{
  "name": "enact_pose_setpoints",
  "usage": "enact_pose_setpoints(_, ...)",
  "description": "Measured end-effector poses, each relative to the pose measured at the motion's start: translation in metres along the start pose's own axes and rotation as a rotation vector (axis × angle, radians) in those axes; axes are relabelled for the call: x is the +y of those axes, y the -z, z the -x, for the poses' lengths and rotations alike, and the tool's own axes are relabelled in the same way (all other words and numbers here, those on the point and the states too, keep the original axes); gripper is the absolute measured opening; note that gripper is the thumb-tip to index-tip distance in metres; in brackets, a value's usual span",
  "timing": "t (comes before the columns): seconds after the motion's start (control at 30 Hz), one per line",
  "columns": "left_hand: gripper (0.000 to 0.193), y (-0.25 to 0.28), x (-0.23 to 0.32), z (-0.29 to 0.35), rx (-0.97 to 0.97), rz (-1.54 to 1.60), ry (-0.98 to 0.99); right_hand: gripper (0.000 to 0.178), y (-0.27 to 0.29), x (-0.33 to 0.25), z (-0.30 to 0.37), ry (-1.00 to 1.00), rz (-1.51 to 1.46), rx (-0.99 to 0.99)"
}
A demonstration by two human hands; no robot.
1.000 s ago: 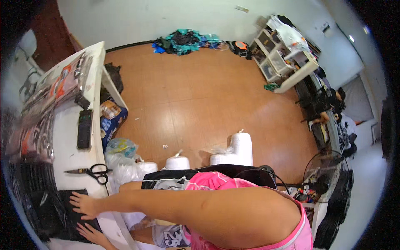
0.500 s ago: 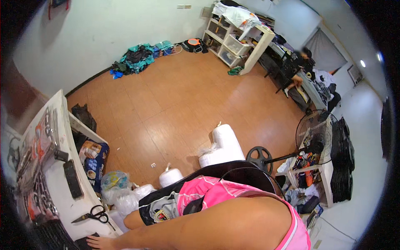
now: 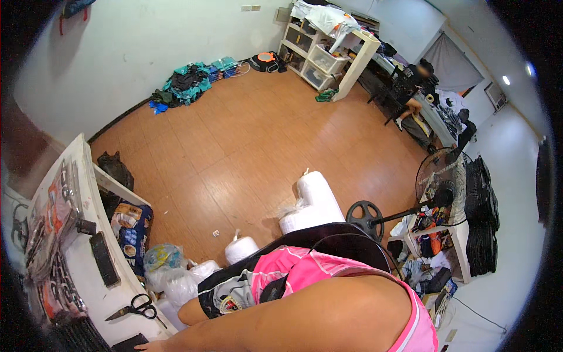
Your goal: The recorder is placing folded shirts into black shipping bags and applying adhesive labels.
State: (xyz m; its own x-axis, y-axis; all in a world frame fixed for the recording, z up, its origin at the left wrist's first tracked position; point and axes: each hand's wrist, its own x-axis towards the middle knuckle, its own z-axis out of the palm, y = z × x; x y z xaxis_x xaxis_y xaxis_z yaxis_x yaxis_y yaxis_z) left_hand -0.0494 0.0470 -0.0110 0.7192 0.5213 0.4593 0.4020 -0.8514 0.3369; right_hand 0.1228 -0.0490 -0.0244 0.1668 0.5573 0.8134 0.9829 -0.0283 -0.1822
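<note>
Bright, fairly even indoor light, with two small white lights (image 3: 505,80) glaring at upper right. Soft reflections shine on the brown floor (image 3: 246,152) at center. A faint shadow dims the upper-left wall (image 3: 164,35). Fisheye edges bend, the left rim blurs, and corners are black.

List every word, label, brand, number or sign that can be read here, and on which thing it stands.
No text can be read clearly.
Dark-blue printed plastic package: print too small and blurred.
Clear plastic packets with orange contents: any print too blurred.
</note>
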Motion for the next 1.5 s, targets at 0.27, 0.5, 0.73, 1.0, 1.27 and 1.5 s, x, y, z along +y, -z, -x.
enact_pose_setpoints(0.27, 0.053, -0.002, -0.004, 0.000, -0.050, 0.019, -0.012, 0.052, 0.001, 0.000, 0.006, -0.023, -0.005, -0.042)
enact_pose_setpoints(0.5, 0.053, -0.006, -0.010, 0.007, -0.049, 0.010, 0.030, 0.054, -0.010, 0.000, 0.003, 0.026, -0.043, -0.078)
enact_pose_setpoints(0.73, 0.052, -0.017, -0.010, 0.001, -0.200, 0.043, 0.313, 0.027, -0.002, 0.016, 0.006, -0.122, -0.259, -0.149)
enact_pose_setpoints(1.0, 0.043, -0.016, 0.026, -0.042, 0.094, -0.143, 0.218, 0.045, -0.012, 0.007, -0.066, 0.144, -0.226, -0.458)
enact_pose_setpoints(1.27, 0.048, -0.025, 0.034, -0.037, 0.003, -0.147, 0.385, 0.051, -0.028, 0.014, -0.051, 0.153, -0.171, -0.524)
enact_pose_setpoints(1.5, 0.060, -0.024, 0.037, -0.038, 0.036, -0.211, 0.568, 0.054, -0.013, 0.009, -0.060, 0.057, -0.142, -0.459)
